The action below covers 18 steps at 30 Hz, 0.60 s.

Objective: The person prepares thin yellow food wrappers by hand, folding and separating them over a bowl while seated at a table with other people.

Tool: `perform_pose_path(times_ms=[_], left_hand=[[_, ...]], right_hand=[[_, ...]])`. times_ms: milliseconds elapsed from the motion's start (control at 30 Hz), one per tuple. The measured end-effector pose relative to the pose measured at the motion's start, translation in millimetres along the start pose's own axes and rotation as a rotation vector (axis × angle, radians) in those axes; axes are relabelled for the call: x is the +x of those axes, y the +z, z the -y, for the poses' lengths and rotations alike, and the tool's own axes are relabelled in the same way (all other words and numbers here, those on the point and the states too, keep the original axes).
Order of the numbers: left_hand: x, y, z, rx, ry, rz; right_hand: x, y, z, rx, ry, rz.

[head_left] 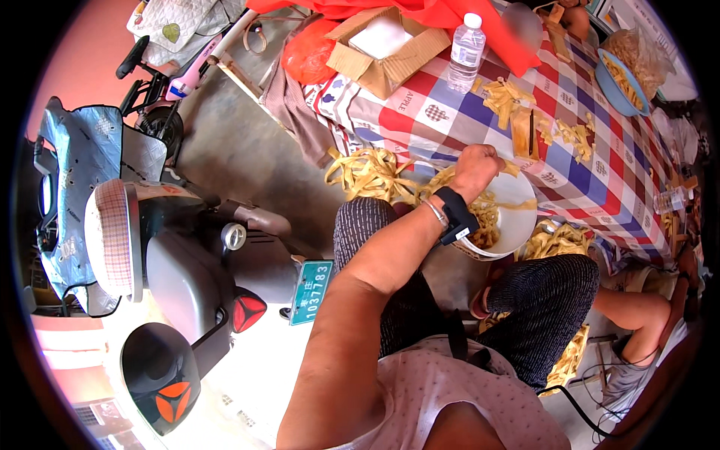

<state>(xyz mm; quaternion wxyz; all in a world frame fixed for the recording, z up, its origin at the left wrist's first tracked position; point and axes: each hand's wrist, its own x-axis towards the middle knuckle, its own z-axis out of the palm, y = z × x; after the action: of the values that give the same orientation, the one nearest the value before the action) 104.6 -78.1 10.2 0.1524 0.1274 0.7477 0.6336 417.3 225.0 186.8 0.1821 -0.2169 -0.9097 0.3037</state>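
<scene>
My left hand (477, 169), with a black band (457, 215) on its wrist, is over a white bucket (519, 225). Its fingers are closed on what looks like a flat yellow strip (511, 169) at the bucket's far side. Inside the bucket lie curled yellowish strips (486, 229), partly hidden by my wrist. A heap of long yellow strips (371, 174) lies left of it, beside my knee. On the table edge beyond my hand stands a small wooden block (524, 133) with a dark upright slit or bar. My right hand is not visible.
The checked tablecloth (420, 112) carries a water bottle (466, 52), an open cardboard box (386, 49), loose strip pieces (506, 101) and a blue basin (624, 84). A parked scooter (202, 262) stands at left. Another person's leg (634, 307) is at right.
</scene>
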Motion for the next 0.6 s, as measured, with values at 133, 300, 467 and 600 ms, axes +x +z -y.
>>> perform_pose_path(times_ms=[133,300,467,600], left_hand=[[-3,-2,3,0.033,0.056,-0.007],[2,1,6,0.049,0.111,-0.008],[-2,0,-4,-0.029,-0.033,0.065],[3,6,6,-0.159,-0.035,0.108]], right_hand=[[0,8,0,0.000,-0.007,0.006],[-9,18,4,-0.022,0.009,-0.005],[-30,13,14,-0.066,0.049,-0.056],[-30,2,21,-0.140,0.050,-0.048]])
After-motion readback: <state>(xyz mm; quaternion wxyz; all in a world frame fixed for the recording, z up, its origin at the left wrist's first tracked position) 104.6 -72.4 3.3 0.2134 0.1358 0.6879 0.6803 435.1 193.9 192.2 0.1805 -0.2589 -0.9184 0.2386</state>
